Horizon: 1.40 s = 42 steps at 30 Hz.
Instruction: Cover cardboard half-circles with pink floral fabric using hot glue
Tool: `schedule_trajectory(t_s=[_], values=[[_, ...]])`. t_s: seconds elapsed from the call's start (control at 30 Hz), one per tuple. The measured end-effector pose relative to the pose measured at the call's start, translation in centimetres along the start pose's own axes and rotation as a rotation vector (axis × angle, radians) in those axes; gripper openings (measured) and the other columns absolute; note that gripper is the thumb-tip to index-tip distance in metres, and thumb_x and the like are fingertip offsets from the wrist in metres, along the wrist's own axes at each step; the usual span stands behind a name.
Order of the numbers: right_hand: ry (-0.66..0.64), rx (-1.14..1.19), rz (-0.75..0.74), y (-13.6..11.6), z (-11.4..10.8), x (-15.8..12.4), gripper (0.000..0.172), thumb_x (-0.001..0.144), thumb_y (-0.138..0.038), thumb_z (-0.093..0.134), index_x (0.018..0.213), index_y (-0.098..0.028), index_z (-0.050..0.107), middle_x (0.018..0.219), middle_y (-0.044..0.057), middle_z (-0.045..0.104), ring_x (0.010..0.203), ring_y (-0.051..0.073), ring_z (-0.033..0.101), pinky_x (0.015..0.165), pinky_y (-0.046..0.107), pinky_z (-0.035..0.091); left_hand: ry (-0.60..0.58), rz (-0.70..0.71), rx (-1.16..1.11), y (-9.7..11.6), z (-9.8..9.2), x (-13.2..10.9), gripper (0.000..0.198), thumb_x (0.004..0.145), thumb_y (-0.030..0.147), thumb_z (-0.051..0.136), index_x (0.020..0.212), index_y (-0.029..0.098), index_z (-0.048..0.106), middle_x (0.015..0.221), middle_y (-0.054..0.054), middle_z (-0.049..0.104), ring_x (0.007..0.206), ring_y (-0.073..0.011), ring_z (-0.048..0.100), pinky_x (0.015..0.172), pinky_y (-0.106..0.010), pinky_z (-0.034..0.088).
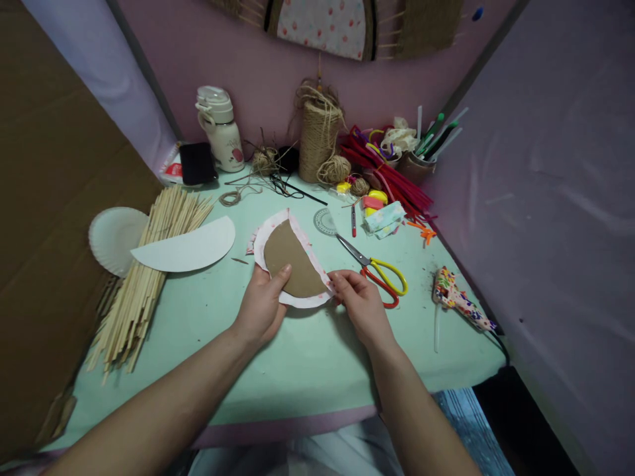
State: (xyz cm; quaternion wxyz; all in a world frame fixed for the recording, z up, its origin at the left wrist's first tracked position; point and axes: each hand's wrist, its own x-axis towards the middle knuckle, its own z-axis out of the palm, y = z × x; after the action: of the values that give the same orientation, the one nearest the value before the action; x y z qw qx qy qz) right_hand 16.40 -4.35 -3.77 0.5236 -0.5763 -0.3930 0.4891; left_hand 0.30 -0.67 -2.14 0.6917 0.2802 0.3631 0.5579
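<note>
A brown cardboard half-circle (292,261) lies against a piece of white fabric with reddish spots (272,229), whose border shows all round it. My left hand (262,301) grips the cardboard and fabric at the lower left, thumb on top of the cardboard and fingers underneath. At the right corner my right hand (358,297) pinches the fabric edge between thumb and fingertips. Just beyond that hand lie scissors (370,261) with one yellow and one red handle, apart from the fabric. A clear protractor (325,222) rests behind the cardboard.
On the left, a white paper half-circle (191,248) overlaps a bundle of thin sticks (143,284) beside a paper plate (116,238). A patterned glue gun (461,301) lies right. Along the back stand a bottle (223,132), a jute twine spool (319,142) and red pipe cleaners (397,185).
</note>
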Motion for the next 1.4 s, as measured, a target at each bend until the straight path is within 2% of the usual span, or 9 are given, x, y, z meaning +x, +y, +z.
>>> schedule_trajectory(t_s=[0.23,0.47,0.67,0.73,0.87,1.0,1.2,1.3,1.4], values=[[-0.055,0.081,0.048,-0.2,0.4,-0.2,0.026,0.076,-0.044,0.073,0.088,-0.021,0.071,0.078,0.000,0.066,0.065,0.013,0.053,0.059,0.024,0.041,-0.036,0.040,0.032,-0.3,-0.1,-0.1,0.063,0.081,0.022,0.068,0.139,0.030,0.044,0.143,-0.009,0.053,0.127,-0.0259,0.053,0.108,-0.047,0.042],[-0.171,-0.038,0.111,-0.9,0.4,-0.6,0.034,0.071,-0.049,0.074,0.067,-0.018,0.062,0.053,-0.003,0.056,0.051,0.010,0.046,0.051,0.024,0.035,-0.013,0.135,0.040,0.6,-0.1,0.4,0.067,0.081,0.023,0.070,0.140,0.030,0.041,0.139,-0.008,0.057,0.127,-0.0247,0.053,0.111,-0.046,0.038],[-0.009,0.068,-0.014,-0.9,0.1,-0.4,0.030,0.079,-0.048,0.067,0.090,-0.020,0.067,0.077,0.000,0.064,0.064,0.012,0.053,0.058,0.024,0.042,-0.045,0.058,0.045,0.6,-0.4,0.6,0.063,0.082,0.027,0.069,0.139,0.031,0.044,0.138,-0.008,0.058,0.125,-0.0244,0.055,0.110,-0.045,0.040],[-0.011,0.071,-0.023,-0.7,0.3,-0.4,0.029,0.077,-0.047,0.069,0.090,-0.020,0.067,0.081,0.002,0.066,0.068,0.014,0.056,0.062,0.026,0.045,-0.056,0.050,0.059,0.4,-0.3,0.4,0.062,0.081,0.026,0.070,0.138,0.031,0.045,0.139,-0.007,0.058,0.124,-0.0247,0.056,0.110,-0.046,0.040],[-0.088,0.014,0.029,-0.5,0.7,-0.5,0.028,0.071,-0.045,0.074,0.078,-0.018,0.067,0.070,0.001,0.064,0.063,0.014,0.054,0.059,0.026,0.043,-0.059,0.066,0.086,0.0,0.0,0.1,0.063,0.080,0.025,0.071,0.137,0.031,0.045,0.139,-0.007,0.057,0.123,-0.0249,0.056,0.109,-0.046,0.041],[-0.135,-0.022,0.064,-0.5,0.6,-0.6,0.031,0.076,-0.048,0.070,0.069,-0.018,0.065,0.059,-0.002,0.058,0.057,0.012,0.049,0.056,0.025,0.041,-0.065,0.059,0.072,0.0,0.0,0.1,0.064,0.080,0.025,0.071,0.138,0.029,0.044,0.137,-0.009,0.058,0.123,-0.0250,0.056,0.108,-0.045,0.042],[-0.165,0.247,0.075,-0.7,1.1,-0.7,0.034,0.072,-0.039,0.077,0.101,-0.022,0.071,0.089,0.003,0.073,0.078,0.017,0.065,0.074,0.028,0.050,-0.068,0.074,0.082,0.0,0.1,0.1,0.063,0.082,0.027,0.070,0.139,0.031,0.044,0.140,-0.007,0.057,0.123,-0.0238,0.057,0.109,-0.044,0.041],[-0.256,0.324,0.087,-0.8,1.4,-0.9,0.036,0.070,-0.038,0.079,0.101,-0.022,0.071,0.094,0.004,0.074,0.087,0.020,0.067,0.084,0.032,0.050,-0.078,0.079,0.073,-0.1,0.2,-0.1,0.063,0.082,0.026,0.069,0.139,0.030,0.044,0.140,-0.008,0.057,0.123,-0.0238,0.057,0.110,-0.043,0.040],[-0.325,0.284,0.119,-0.9,1.4,-1.2,0.038,0.068,-0.039,0.080,0.101,-0.021,0.072,0.092,0.004,0.075,0.086,0.021,0.067,0.082,0.033,0.051,-0.077,0.076,0.069,0.0,0.3,-0.3,0.063,0.082,0.026,0.070,0.139,0.030,0.044,0.139,-0.007,0.057,0.124,-0.0241,0.056,0.109,-0.043,0.042]])
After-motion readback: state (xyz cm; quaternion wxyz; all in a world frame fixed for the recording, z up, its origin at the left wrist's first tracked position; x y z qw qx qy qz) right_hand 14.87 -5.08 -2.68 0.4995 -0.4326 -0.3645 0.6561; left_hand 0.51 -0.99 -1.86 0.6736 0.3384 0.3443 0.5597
